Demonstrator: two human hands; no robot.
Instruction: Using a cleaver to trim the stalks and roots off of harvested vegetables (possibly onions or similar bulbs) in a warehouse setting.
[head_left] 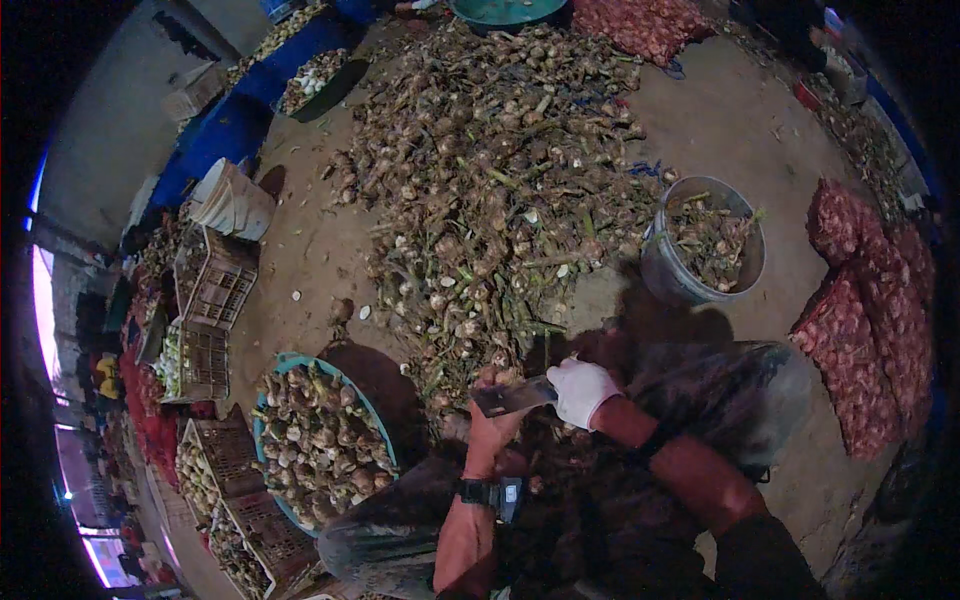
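My left hand (489,420), bare, is closed around what looks like a garlic bulb (505,378), partly hidden behind a wide dark knife blade (512,397). My right hand (582,390), in a white glove, grips the knife at its handle end, with the blade lying across the bulb. Beyond both hands spreads a large heap of muddy garlic plants (480,180) with stalks, roots and a few white cut pieces. A teal tub of trimmed bulbs (322,440) sits by my left knee.
A bucket of scraps (700,240) stands right of the heap, red mesh sacks (860,330) beyond it. Plastic crates (215,290), a white bucket (228,200) and blue containers (215,120) line the left side. Another teal tub (505,12) and sack (640,25) are at the back.
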